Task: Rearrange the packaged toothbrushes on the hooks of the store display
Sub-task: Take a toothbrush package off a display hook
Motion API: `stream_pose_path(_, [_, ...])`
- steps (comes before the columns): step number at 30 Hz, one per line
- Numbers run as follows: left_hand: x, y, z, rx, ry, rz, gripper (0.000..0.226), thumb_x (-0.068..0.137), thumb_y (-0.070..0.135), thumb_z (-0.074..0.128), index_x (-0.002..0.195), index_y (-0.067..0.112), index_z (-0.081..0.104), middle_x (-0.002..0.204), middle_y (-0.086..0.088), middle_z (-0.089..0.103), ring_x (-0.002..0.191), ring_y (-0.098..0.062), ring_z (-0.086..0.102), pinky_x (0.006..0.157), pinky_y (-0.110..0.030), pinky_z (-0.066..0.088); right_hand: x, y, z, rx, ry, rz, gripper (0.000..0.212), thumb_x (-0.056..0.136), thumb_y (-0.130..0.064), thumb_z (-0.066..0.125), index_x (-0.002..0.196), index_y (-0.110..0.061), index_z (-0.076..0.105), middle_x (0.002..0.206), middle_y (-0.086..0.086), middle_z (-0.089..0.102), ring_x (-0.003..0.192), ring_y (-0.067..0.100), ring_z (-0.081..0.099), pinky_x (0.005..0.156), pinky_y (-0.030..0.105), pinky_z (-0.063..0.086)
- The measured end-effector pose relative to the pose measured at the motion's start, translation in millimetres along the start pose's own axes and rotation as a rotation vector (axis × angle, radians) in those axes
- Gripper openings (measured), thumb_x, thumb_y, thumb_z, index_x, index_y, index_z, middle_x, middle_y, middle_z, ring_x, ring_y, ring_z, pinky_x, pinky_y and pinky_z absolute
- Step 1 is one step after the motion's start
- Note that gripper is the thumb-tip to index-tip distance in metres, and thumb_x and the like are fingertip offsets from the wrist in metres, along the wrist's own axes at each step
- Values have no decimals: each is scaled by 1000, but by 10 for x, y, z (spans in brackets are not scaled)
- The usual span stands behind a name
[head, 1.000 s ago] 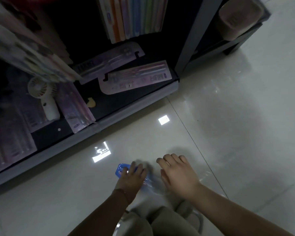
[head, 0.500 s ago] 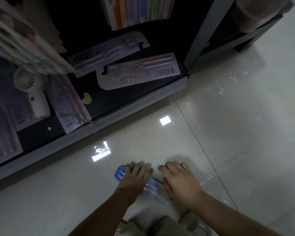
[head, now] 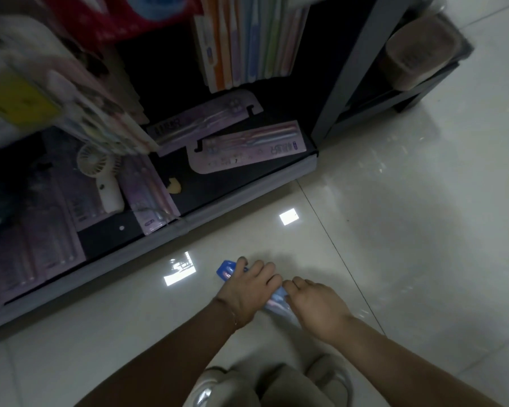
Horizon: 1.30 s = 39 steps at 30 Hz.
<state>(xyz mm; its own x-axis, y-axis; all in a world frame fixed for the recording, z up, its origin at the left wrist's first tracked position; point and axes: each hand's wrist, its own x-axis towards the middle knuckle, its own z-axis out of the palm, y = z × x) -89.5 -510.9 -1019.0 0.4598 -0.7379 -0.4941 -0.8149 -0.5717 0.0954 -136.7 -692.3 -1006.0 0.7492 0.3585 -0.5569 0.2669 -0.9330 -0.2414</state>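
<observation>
Two hands low over the floor, close together, almost touching. Left hand (head: 249,289) lies on a blue toothbrush pack (head: 226,268), fingers curled down over its middle and holding it against the tile; thin bracelet (head: 234,315) at that wrist. Right hand (head: 318,306) sits on the pack's near end, knuckles up, fingers bent downward onto the clear plastic. I cannot tell from here whether it pinches the pack or only rests on it.

The pack lies on the floor (head: 409,230), slanted, blue far end poking out past the left fingertips, near end hidden under the right hand. It is well apart from any hook. Pale shoes (head: 332,380) show at the bottom edge, just below the forearms.

Glossy pale tile, two bright light reflections ahead of the hands. Beyond them runs the grey front lip of the display's bottom shelf (head: 247,202). Lying flat on that dark shelf: a purple pack (head: 247,155) near the right corner, a second purple pack (head: 206,126) just behind it, a third purple pack (head: 147,195) angled toward the lip. A white handheld fan (head: 105,179) lies beside the third, and a small yellow object (head: 174,187) sits on its other side. More purple packs at far left, blurred.

Above, a row of hanging packs (head: 247,39), striped orange, blue, green. A grey upright post (head: 350,71) closes the bay on the right; beyond it, a round brown container (head: 415,51) sits on a low side shelf.
</observation>
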Motion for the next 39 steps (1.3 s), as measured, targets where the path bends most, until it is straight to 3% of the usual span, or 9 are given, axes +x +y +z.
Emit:
stream_pose_path(3, [-94,-66,-374,74,125,58,66,45,20,82,105,20,56,102,-3,59,89,-23,58,79,-40,48,-133,-16,-341,68,5,52,30,92,-23,54,119,-11,51,113,9,60,92,31,65,66,30,39])
stream_pose_path(7, [-270,-133,-904,87,291,12,69,45,21,81,110,22,61,107,-3,63,101,-25,60,87,-45,44,-345,-19,-772,150,55,98,27,93,-26,57,114,-14,47,110,7,62,87,28,65,63,28,34])
stream_pose_path(13, [-617,-250,-1928,-22,557,-191,87,52,18,84,131,17,47,135,-11,55,127,-31,41,97,-51,33,-769,-7,-1674,250,143,223,20,91,-8,52,110,-10,48,110,11,59,94,35,63,63,30,34])
stream_pose_path(16, [-851,-271,-2459,-234,617,-385,95,52,23,89,134,17,43,136,-14,53,122,-32,41,89,-48,48,-1045,25,-2086,415,200,315,7,94,-8,46,101,-10,46,104,16,61,92,37,61,68,36,41])
stream_pose_path(19, [-1073,-221,-2849,-499,660,-523,79,67,17,84,133,14,41,129,-13,50,115,-35,49,88,-49,50,-1357,-4,-2503,514,237,362,5,99,-15,43,95,-13,41,98,17,60,89,36,59,67,35,36])
stream_pose_path(23, [-1383,-145,-3400,-914,674,-552,51,82,12,74,127,9,50,117,-1,51,107,-24,55,91,-37,48,-1741,-160,-3084,586,305,358,14,103,-21,42,91,-14,40,84,8,55,79,32,54,63,35,34])
stream_pose_path(28, [-1815,-65,-4166,-1308,647,-538,36,85,24,77,115,19,59,110,5,63,88,-6,62,70,-6,45,-2090,-442,-3781,657,399,304,25,103,-25,43,85,-9,43,78,7,56,73,28,53,69,40,42])
stream_pose_path(31, [-2065,-72,-4565,-1427,705,-514,31,88,27,73,113,26,55,105,4,65,81,5,60,70,-7,47,-2274,-566,-4162,658,461,285,25,103,-26,44,89,-6,48,80,10,58,76,29,55,72,42,45])
stream_pose_path(39, [-2639,-217,-5406,-1156,900,-432,29,95,20,63,119,21,47,104,13,57,88,2,57,78,-18,45,-2691,-718,-5086,476,494,251,22,103,-25,43,83,-16,40,78,-1,46,75,26,49,64,36,35])
